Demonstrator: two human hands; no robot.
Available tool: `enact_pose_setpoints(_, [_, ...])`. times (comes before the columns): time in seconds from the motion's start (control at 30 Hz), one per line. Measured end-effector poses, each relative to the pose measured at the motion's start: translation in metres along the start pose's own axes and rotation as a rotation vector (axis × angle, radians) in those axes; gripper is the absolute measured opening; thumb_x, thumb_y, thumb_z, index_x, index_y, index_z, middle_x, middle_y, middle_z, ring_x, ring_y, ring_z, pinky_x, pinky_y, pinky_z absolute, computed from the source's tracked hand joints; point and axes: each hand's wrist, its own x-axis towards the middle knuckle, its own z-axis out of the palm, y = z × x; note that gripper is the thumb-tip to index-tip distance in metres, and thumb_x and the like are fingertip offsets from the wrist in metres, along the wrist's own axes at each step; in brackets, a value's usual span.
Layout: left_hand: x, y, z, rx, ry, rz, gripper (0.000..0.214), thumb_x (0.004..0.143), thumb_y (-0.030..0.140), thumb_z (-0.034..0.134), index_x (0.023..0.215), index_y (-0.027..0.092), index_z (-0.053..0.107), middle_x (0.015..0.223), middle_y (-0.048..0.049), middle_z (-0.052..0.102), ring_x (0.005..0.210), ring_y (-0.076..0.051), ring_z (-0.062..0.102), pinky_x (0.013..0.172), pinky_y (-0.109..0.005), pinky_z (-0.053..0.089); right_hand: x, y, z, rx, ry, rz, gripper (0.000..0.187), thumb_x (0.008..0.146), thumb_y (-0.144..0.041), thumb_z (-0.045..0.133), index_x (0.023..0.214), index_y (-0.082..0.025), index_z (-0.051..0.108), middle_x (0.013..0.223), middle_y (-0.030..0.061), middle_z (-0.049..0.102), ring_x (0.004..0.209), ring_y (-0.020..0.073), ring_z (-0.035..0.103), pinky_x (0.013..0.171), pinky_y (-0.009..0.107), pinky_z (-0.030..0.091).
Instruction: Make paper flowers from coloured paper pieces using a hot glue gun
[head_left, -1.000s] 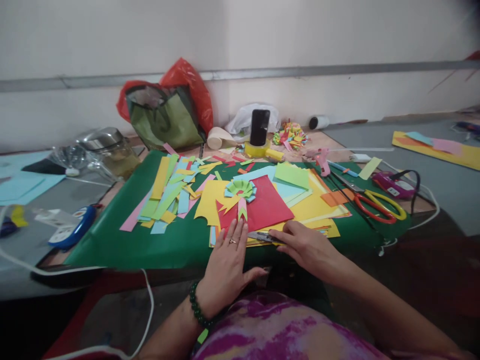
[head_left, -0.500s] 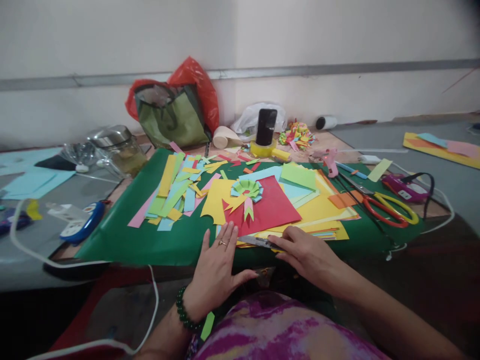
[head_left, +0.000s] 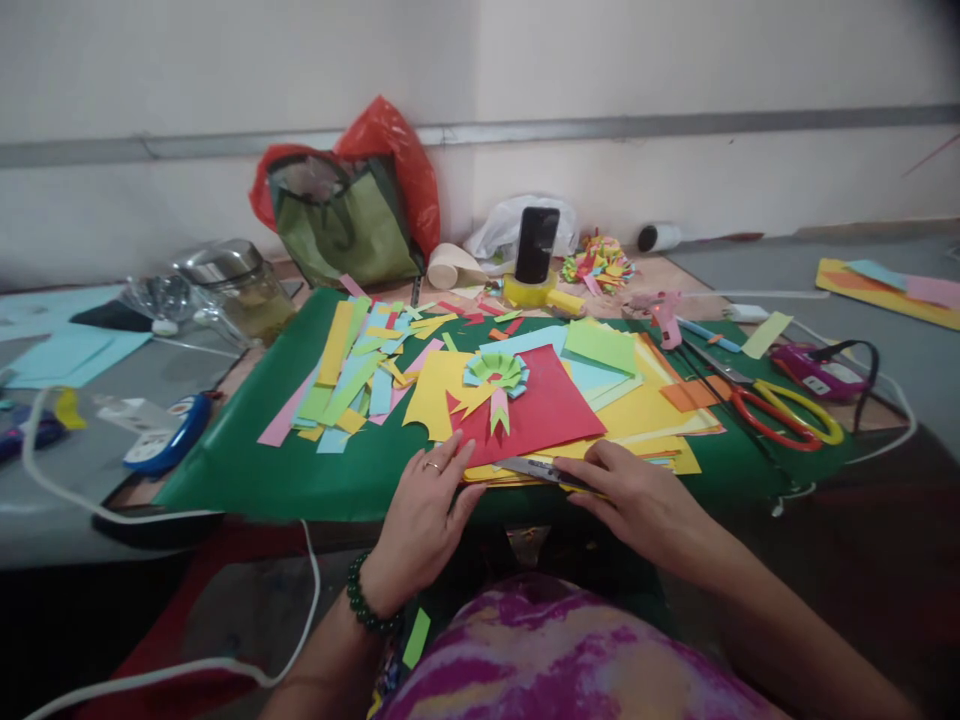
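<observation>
My left hand (head_left: 422,515) lies flat with fingers spread on the green mat (head_left: 247,455), its fingertips on the near left corner of a stack of coloured paper sheets (head_left: 660,420). My right hand (head_left: 637,500) is closed on a utility knife (head_left: 534,468) that lies along the stack's near edge, blade end pointing left. On top of the stack sits a red sheet (head_left: 547,410) with a green and blue paper rosette (head_left: 495,375) on it.
A heap of paper strips (head_left: 352,375) lies left on the mat. Red-and-yellow scissors (head_left: 780,412), a pink glue gun (head_left: 666,320) and a purple device (head_left: 817,365) are to the right. A phone on a tape roll (head_left: 534,262), bags (head_left: 345,210) and a glass jar (head_left: 236,285) stand at the back.
My left hand slid left off the red sheet to the stack's corner, and its thumb drew in. My right hand stayed on the knife. The view shifted slightly.
</observation>
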Motion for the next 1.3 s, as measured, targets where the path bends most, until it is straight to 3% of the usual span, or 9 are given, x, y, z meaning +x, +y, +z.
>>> enact_pose_setpoints(0.1, [0.008,0.0,0.0,0.0,0.054,-0.004,0.045,0.101,0.038,0.031,0.127,0.018,0.062,0.134,-0.0126,0.062,0.12,-0.026,0.059,0.102,-0.049,0.047,-0.004,0.004,0.001,0.018,0.017,0.013,0.034,0.091,-0.023,0.057,0.125,-0.027,0.062,0.091,0.0047,0.06,0.072,0.0144,0.06,0.06,0.023,0.045])
enact_pose_setpoints(0.3, [0.016,0.001,0.003,0.023,0.094,0.015,0.036,0.098,0.028,0.039,0.119,0.018,0.067,0.119,-0.0088,0.071,0.108,-0.024,0.065,0.097,-0.042,0.053,-0.002,0.001,0.0,-0.045,0.048,0.025,0.033,0.09,-0.02,0.057,0.122,-0.025,0.063,0.088,0.005,0.06,0.071,0.0149,0.058,0.057,0.023,0.041])
enact_pose_setpoints(0.5, [0.006,0.001,0.002,0.108,-0.056,-0.017,0.045,0.1,0.04,0.036,0.137,0.02,0.053,0.143,-0.0102,0.054,0.134,-0.029,0.048,0.11,-0.061,0.034,0.007,-0.012,0.001,-0.077,0.044,0.009,0.035,0.088,-0.02,0.061,0.123,-0.025,0.063,0.087,0.0049,0.059,0.07,0.0153,0.056,0.057,0.023,0.039])
enact_pose_setpoints(0.67, [-0.002,-0.003,0.006,0.087,-0.126,-0.009,0.058,0.098,0.05,0.038,0.147,0.018,0.04,0.151,-0.0137,0.043,0.143,-0.029,0.036,0.113,-0.06,0.029,0.014,-0.025,0.003,-0.079,0.018,-0.023,0.037,0.086,-0.018,0.064,0.123,-0.023,0.062,0.086,0.0049,0.058,0.067,0.0151,0.054,0.056,0.023,0.038])
enact_pose_setpoints(1.0, [-0.004,-0.005,0.008,0.018,-0.143,-0.015,0.068,0.093,0.059,0.044,0.148,0.02,0.038,0.153,-0.0136,0.041,0.145,-0.031,0.033,0.116,-0.059,0.024,0.019,-0.029,0.009,-0.16,0.07,-0.077,0.041,0.08,-0.016,0.072,0.12,-0.022,0.063,0.082,0.0034,0.058,0.063,0.0138,0.051,0.053,0.023,0.033])
enact_pose_setpoints(1.3, [-0.004,-0.005,0.008,0.0,-0.183,-0.025,0.079,0.091,0.068,0.04,0.15,0.017,0.033,0.156,-0.0154,0.033,0.146,-0.032,0.028,0.116,-0.062,0.021,0.022,-0.034,0.015,-0.124,0.039,-0.074,0.039,0.081,-0.017,0.072,0.119,-0.022,0.063,0.083,0.0035,0.058,0.064,0.0142,0.051,0.053,0.024,0.035])
